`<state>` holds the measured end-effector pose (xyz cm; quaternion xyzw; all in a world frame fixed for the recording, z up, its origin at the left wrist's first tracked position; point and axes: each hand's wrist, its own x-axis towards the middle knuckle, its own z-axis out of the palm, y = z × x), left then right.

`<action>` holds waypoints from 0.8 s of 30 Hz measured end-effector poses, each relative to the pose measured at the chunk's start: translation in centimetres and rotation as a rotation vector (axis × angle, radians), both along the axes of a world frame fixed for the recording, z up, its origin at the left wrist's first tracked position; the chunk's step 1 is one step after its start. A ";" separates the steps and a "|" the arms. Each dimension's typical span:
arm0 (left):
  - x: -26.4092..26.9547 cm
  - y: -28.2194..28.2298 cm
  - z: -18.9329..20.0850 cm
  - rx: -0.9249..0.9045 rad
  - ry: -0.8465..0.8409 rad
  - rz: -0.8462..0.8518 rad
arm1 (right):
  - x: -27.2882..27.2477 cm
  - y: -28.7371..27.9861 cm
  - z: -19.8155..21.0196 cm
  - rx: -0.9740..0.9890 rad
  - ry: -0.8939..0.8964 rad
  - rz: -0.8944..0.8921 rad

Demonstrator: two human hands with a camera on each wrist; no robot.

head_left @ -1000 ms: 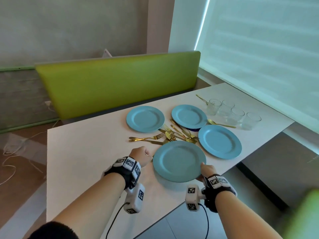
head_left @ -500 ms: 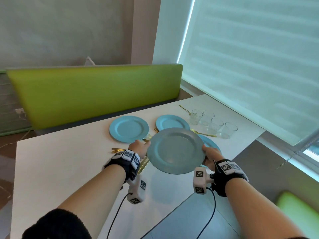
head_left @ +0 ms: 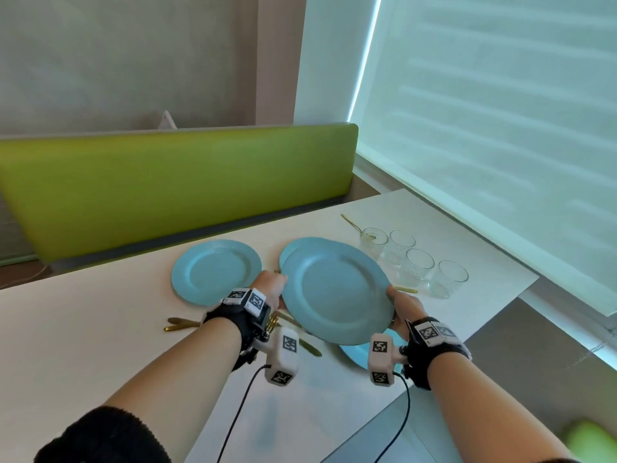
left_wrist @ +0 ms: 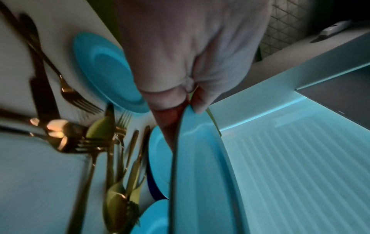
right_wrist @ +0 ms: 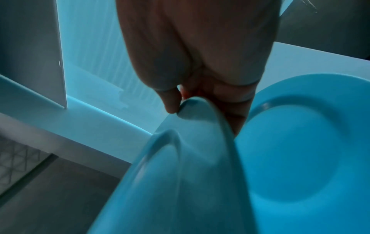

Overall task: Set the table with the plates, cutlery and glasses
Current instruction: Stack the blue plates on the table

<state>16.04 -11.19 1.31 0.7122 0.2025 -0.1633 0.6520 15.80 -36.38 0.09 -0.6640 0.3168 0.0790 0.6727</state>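
I hold a blue plate in the air above the white table, tilted toward me. My left hand pinches its left rim; my right hand pinches its right rim. A second blue plate lies flat at the left. A third peeks out behind the held one, and another plate lies beneath it near the table edge. Gold cutlery lies scattered under my left wrist, seen as forks and knives. Several clear glasses stand at the right.
A green bench backrest runs along the far side of the table. A window blind fills the right. The table's near right edge drops to grey floor. A gold spoon rests by the glasses.
The plate went from lying on the table to being lifted in both hands, and has since moved farther over the other plates. The head view has swung left and up.
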 end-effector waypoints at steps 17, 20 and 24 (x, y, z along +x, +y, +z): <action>5.3 -5.9 -4.6 0.064 -0.064 0.294 | 1.0 -9.9 -8.2 -0.529 0.437 0.181; 5.1 -6.5 -4.5 0.051 -0.055 0.323 | 1.2 -9.3 -8.3 -0.500 0.445 0.156; 5.0 -6.9 -4.8 0.108 -0.022 0.301 | 1.2 -9.0 -7.4 -0.476 0.416 0.128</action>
